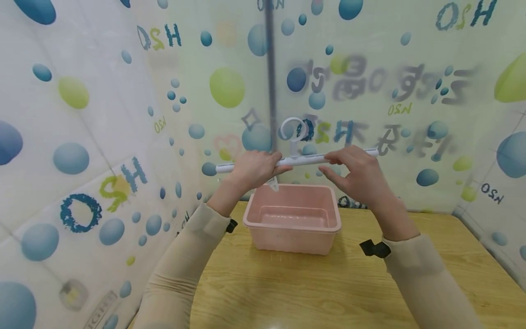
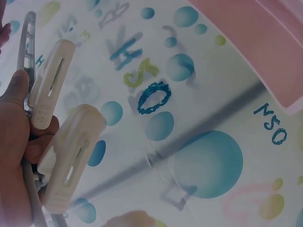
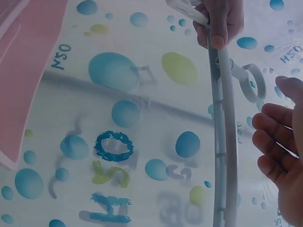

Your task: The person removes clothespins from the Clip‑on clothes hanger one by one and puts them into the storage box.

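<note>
A white clip hanger (image 1: pixel 306 160) with a ring-shaped hook (image 1: pixel 283 125) on top is held up in the air, its bar almost level. My left hand (image 1: pixel 255 168) grips the bar just left of the hook. Two whitish clips (image 2: pixel 53 87) hang by that hand in the left wrist view. On the other side, my right hand (image 1: pixel 361 176) is beside the bar's right half. In the right wrist view its fingers (image 3: pixel 274 118) are loosely bent, apart from the bar, with nothing between them and the thumb.
Below and behind the hanger, a pink plastic basin (image 1: pixel 293 238) stands on the wooden table (image 1: pixel 287 288). Translucent curtains (image 1: pixel 197 82) printed with bubbles enclose the table at the back and sides. A dark vertical pole (image 1: pixel 271 68) shows behind the back curtain.
</note>
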The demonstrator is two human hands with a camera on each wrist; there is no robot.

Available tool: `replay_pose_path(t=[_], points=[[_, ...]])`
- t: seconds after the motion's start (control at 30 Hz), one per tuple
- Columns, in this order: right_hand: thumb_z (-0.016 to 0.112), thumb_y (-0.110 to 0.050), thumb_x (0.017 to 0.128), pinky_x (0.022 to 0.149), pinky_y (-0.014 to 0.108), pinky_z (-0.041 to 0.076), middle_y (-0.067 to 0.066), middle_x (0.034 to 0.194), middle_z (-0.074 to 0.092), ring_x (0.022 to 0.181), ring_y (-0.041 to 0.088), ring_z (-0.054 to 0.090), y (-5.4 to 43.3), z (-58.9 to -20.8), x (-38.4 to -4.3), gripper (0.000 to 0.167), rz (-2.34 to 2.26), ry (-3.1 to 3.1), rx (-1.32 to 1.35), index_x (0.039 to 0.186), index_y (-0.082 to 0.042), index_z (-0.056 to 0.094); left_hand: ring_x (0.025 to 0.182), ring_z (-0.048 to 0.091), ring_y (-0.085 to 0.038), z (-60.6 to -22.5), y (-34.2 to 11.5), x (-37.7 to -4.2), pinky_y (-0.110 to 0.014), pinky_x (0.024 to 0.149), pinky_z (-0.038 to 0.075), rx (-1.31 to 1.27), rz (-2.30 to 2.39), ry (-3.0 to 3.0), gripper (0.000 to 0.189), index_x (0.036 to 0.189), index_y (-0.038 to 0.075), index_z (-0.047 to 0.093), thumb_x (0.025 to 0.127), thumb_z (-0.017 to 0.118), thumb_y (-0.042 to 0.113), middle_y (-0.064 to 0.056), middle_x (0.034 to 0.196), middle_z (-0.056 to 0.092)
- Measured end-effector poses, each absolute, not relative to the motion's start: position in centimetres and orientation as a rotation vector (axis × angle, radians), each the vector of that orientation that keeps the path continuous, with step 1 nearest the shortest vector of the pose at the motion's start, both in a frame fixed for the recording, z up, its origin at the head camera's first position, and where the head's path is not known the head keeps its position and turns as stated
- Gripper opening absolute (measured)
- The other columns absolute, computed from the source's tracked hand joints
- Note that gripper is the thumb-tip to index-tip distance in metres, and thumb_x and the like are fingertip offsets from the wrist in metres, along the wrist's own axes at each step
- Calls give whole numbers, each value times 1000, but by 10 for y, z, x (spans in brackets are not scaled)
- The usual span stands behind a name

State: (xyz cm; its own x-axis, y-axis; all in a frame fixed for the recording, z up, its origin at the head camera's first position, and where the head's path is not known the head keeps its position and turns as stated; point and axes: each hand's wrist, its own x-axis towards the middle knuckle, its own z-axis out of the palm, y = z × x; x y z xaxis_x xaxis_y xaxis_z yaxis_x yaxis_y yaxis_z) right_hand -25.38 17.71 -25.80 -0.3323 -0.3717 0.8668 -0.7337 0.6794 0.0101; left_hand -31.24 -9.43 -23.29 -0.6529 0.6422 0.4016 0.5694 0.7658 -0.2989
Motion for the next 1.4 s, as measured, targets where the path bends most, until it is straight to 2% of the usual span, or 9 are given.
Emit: replay_pose_path(t=[0.1,0.17,0.47,0.67,0.77,0.83,0.93,1.07,1.4], points=[[80,-24,85,69,43,51,14,91,69,85,28,62,176,-254,-257,32,468,-1969,847,107,-2,71,51,48,-16,-233,-94,-312,-28,46,31,-906,202,-2478,49,88,16,53,100,42,63,1,61,46],[82,-18,82,71,44,51,13,92,69,86,28,61,175,-250,-259,31,451,-1985,834,108,-3,72,51,48,-16,-233,-94,-311,-28,46,31,-907,205,-2480,50,88,16,54,100,41,63,1,61,46],[70,-35,94,91,52,47,12,104,70,100,33,61,172,-237,-271,37,278,-2290,739,118,-8,67,49,47,-17,-233,-91,-310,-28,44,31,-941,199,-2453,47,88,16,54,101,43,60,1,60,47],[58,-48,99,96,54,46,13,119,69,109,35,63,170,-234,-275,46,135,-2536,684,127,-12,63,46,44,-17,-233,-90,-308,-28,43,28,-959,232,-2408,48,86,16,53,101,42,60,2,59,44],[54,-53,99,95,54,48,12,119,69,111,35,63,169,-235,-276,49,107,-2579,666,127,-13,62,46,44,-17,-234,-89,-307,-28,43,28,-966,236,-2395,48,86,16,53,101,43,60,1,59,43],[52,-56,99,91,52,50,10,115,71,106,33,65,168,-235,-277,51,85,-2590,653,126,-14,63,47,44,-18,-234,-89,-307,-29,43,28,-968,231,-2402,47,87,16,54,101,43,59,1,60,44],[48,-60,99,78,47,52,5,96,71,86,26,67,168,-234,-279,50,46,-2601,651,116,-15,65,47,44,-17,-234,-89,-307,-29,44,29,-968,229,-2404,48,87,16,54,101,42,60,1,60,44],[45,-61,100,61,39,44,0,70,58,62,19,55,168,-234,-281,49,2,-2625,662,97,-15,61,47,44,-17,-234,-88,-308,-29,44,29,-971,230,-2410,48,87,16,54,101,41,60,1,60,44],[44,-61,100,55,35,37,1,63,48,55,18,47,169,-239,-283,48,-26,-2659,631,87,-16,53,48,44,-15,-236,-85,-312,-28,44,29,-980,247,-2407,49,87,16,56,100,43,61,2,60,45]])
